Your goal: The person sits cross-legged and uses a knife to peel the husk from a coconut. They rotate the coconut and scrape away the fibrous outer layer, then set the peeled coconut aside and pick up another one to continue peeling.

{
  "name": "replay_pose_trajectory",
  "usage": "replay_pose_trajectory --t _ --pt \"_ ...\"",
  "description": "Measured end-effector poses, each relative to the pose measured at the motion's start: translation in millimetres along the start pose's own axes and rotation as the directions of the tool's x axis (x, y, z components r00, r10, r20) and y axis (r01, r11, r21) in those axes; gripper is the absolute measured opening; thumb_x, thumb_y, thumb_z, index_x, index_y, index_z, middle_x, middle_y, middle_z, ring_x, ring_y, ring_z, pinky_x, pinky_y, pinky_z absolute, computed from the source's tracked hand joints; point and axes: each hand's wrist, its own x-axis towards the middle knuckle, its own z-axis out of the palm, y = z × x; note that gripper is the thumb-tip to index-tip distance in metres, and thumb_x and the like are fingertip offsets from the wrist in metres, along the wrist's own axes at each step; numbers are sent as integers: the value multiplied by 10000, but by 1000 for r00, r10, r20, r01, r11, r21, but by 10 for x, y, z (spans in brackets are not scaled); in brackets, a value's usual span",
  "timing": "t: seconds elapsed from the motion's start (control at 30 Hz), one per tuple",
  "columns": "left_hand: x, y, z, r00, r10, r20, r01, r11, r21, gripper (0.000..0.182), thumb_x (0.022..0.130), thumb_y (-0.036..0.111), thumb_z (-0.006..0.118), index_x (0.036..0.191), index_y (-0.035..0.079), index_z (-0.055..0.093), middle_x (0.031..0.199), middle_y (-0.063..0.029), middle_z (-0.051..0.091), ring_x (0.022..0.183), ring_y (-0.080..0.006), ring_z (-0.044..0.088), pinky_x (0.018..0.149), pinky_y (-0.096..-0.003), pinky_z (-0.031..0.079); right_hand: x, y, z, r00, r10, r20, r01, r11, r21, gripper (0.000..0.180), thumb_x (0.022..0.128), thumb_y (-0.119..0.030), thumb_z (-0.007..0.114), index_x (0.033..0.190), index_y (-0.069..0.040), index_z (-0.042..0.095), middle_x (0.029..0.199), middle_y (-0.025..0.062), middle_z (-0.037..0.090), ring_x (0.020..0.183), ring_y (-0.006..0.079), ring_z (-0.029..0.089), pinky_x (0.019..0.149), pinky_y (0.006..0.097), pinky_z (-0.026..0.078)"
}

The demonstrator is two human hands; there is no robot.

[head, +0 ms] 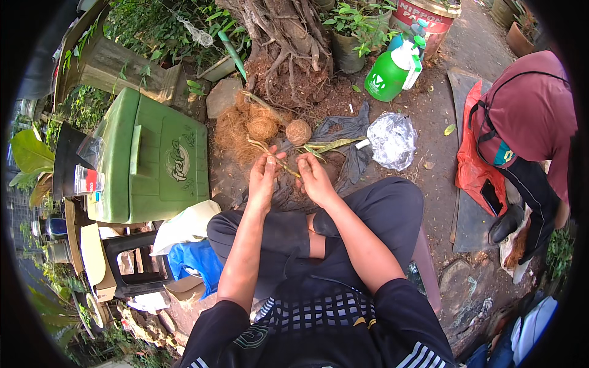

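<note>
My left hand (264, 177) holds a thin brownish plant stem (281, 162) between thumb and fingers. Its lower right end reaches my right hand (314, 177), whose thumb and fingertips are pinched together; whether they grip the stem cannot be told. Just beyond the hands lie a ball wrapped in brown fibre (298, 132), a second fibre ball (262, 128) and loose coconut-like fibre (228, 133). A stick (264, 105) leans over them. Long green-yellow leaves (335, 144) rest on a crumpled black plastic sheet (356, 161).
A green storage box (170, 161) stands at the left, a tree trunk with exposed roots (290, 50) ahead. A green pump sprayer (389, 76), a clear plastic bag (392, 140) and a paint bucket (425, 23) are to the right. Another person (524, 106) sits by a red plastic bag (474, 170).
</note>
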Motion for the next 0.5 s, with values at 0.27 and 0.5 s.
replay_pose_trajectory --t 0.27,0.5 --pt "-9 284 262 961 161 -223 -269 721 -639 365 1040 503 465 949 150 450 755 18 385 723 -145 423 771 -355 451 -27 -178 -11 939 264 220 -304 937 174 458 1056 -455 456 1309 -74 457 913 41 606 678 85 549 588 239 462" --pt "-227 211 601 914 354 -201 -402 707 -582 486 961 637 501 907 155 463 674 38 341 580 -118 346 641 -297 381 -67 -189 -29 978 189 92 -205 954 220 345 1029 -386 551 1019 -45 602 748 -5 566 586 57 499 512 215 398"
